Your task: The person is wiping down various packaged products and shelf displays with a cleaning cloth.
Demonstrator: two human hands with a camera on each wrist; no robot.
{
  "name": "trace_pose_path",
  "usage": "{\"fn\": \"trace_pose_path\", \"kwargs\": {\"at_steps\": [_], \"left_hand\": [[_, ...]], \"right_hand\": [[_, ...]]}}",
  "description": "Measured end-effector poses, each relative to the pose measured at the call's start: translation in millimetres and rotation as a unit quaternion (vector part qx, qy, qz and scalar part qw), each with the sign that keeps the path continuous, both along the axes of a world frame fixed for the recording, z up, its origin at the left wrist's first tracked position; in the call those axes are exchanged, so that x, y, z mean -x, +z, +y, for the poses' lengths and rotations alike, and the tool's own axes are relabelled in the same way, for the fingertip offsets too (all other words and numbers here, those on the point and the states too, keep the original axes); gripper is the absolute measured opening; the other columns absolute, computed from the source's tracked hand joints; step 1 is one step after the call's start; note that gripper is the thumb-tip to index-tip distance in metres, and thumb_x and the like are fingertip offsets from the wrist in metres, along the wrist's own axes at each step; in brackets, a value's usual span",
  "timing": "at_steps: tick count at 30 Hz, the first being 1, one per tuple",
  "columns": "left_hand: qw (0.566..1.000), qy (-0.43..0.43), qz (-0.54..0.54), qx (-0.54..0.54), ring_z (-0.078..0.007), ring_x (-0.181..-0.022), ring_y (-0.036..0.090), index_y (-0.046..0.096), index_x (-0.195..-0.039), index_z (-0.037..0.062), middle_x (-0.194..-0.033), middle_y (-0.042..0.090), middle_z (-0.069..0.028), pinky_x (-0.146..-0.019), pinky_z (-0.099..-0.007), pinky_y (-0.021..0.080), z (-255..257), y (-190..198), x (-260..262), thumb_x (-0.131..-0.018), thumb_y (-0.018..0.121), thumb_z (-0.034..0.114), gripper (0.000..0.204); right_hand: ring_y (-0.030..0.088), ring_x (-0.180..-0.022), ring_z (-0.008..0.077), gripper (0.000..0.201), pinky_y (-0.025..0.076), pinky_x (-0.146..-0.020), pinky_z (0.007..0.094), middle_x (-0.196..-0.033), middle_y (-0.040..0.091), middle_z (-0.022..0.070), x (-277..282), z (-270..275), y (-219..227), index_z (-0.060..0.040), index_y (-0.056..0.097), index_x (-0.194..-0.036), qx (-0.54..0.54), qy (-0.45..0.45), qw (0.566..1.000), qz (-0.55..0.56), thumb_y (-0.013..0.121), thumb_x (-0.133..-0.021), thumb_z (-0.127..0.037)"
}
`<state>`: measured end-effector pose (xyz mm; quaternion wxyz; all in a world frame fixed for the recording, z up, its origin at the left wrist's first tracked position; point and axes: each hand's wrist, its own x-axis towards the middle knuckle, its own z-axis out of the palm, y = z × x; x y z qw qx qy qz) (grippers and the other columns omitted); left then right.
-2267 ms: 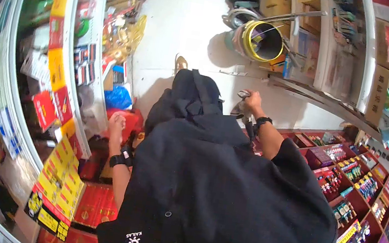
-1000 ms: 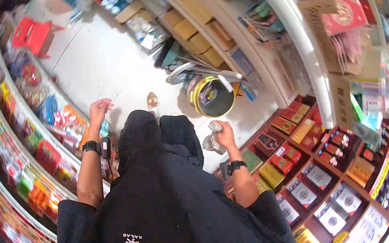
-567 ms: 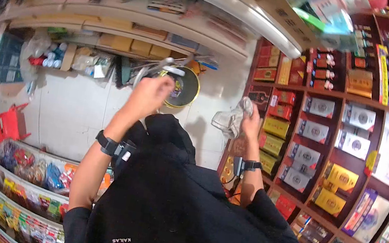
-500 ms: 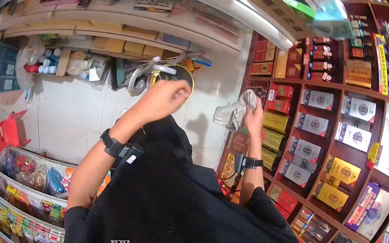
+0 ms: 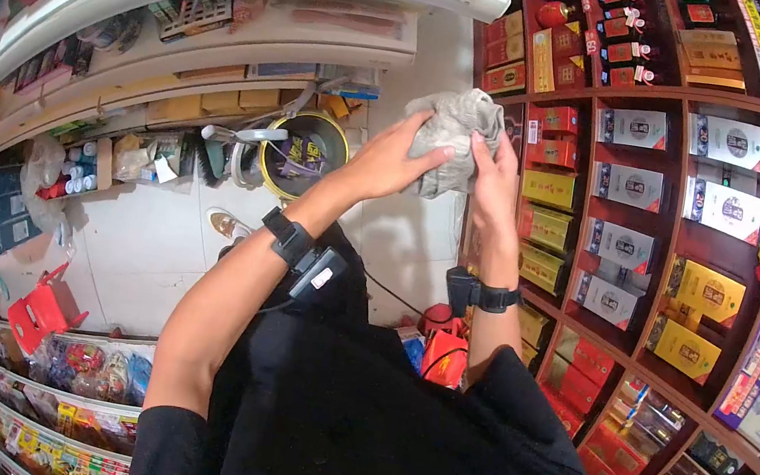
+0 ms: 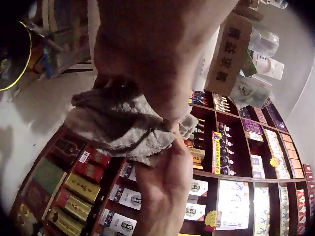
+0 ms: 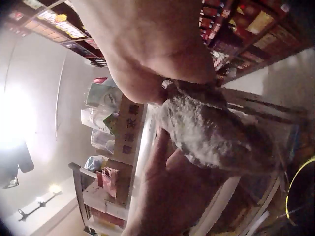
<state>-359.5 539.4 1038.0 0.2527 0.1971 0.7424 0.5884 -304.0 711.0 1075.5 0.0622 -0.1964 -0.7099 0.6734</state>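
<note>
A crumpled grey cloth point(image 5: 454, 136) is held up between both hands in the head view. The left hand point(image 5: 397, 157) grips its left side, thumb across the front. On the cloth's right side the right hand point(image 5: 496, 181) pinches it with the thumb. In the left wrist view the cloth point(image 6: 128, 123) hangs below the left hand point(image 6: 147, 54), with the right hand point(image 6: 165, 187) behind it. The right wrist view shows the bunched cloth point(image 7: 211, 130) under the right hand point(image 7: 152, 54), the left hand point(image 7: 172, 191) beyond. Several fingertips are hidden by the cloth.
A dark red shelf unit point(image 5: 577, 198) with boxed goods stands at the right. White shelves point(image 5: 231, 48) run along the upper left. A yellow-rimmed bucket point(image 5: 347, 139) stands on the floor near a shoe point(image 5: 227, 223). A red stool point(image 5: 45, 310) is at the lower left.
The left hand has moved right and up from above the bucket and taken hold of the cloth. The right hand has raised the cloth slightly. The view has shifted toward the red shelf unit.
</note>
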Motion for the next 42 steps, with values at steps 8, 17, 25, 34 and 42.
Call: {"fn": "trace_pose_path", "kwargs": {"at_steps": [8, 17, 25, 34, 42], "left_hand": [[0.982, 0.024, -0.062, -0.179, -0.0314, -0.118, 0.063, 0.047, -0.142, 0.0016, -0.128, 0.064, -0.0210, -0.101, -0.0391, 0.048, 22, 4, 33, -0.083, 0.078, 0.035, 0.074], [0.964, 0.067, 0.042, -0.255, -0.0301, -0.112, 0.065, 0.053, -0.137, -0.0006, -0.122, 0.067, -0.0208, -0.098, -0.0382, 0.049, 33, 44, 72, -0.083, 0.074, 0.024, 0.063], [0.954, 0.243, -0.056, -0.167, -0.0362, -0.115, 0.063, 0.055, -0.129, -0.0016, -0.118, 0.066, -0.0256, -0.099, -0.0425, 0.046, 18, 41, 96, -0.093, 0.066, 0.040, 0.056], [0.958, 0.206, -0.112, -0.167, -0.0221, -0.110, 0.060, 0.058, -0.127, -0.0026, -0.119, 0.067, -0.0166, -0.098, -0.0342, 0.044, -6, 39, 108, -0.101, 0.060, 0.027, 0.039], [0.936, 0.286, -0.116, -0.169, -0.0354, -0.105, 0.067, 0.060, -0.118, -0.0043, -0.111, 0.068, -0.0255, -0.092, -0.0414, 0.048, -70, 39, 105, -0.095, 0.065, 0.027, 0.040]], "right_hand": [[0.058, -0.111, 0.0163, 0.037, 0.045, -0.098, 0.0306, -0.122, 0.061, 0.0073, 23, -2, 4, 0.0008, 0.057, -0.130, 0.212, -0.054, 0.971, 0.099, 0.062, -0.099, -0.020], [0.059, -0.106, 0.0265, 0.041, 0.046, -0.096, 0.0371, -0.113, 0.059, 0.0143, 86, -14, 45, 0.0036, 0.059, -0.124, -0.313, -0.047, 0.915, 0.249, 0.071, -0.087, -0.009], [0.054, -0.112, 0.0413, 0.047, 0.044, -0.096, 0.0490, -0.119, 0.051, 0.0219, 158, -56, 16, 0.0035, 0.054, -0.126, -0.459, -0.188, 0.836, 0.237, 0.072, -0.085, -0.014], [0.055, -0.099, 0.0410, 0.039, 0.044, -0.085, 0.0495, -0.105, 0.050, 0.0214, 159, -74, 17, 0.0035, 0.054, -0.114, -0.446, -0.154, 0.857, 0.206, 0.073, -0.084, -0.013], [0.056, -0.086, 0.0340, 0.027, 0.046, -0.078, 0.0418, -0.094, 0.053, 0.0164, 166, -138, 37, 0.0016, 0.061, -0.103, -0.458, -0.065, 0.853, 0.244, 0.074, -0.082, -0.009]]}}
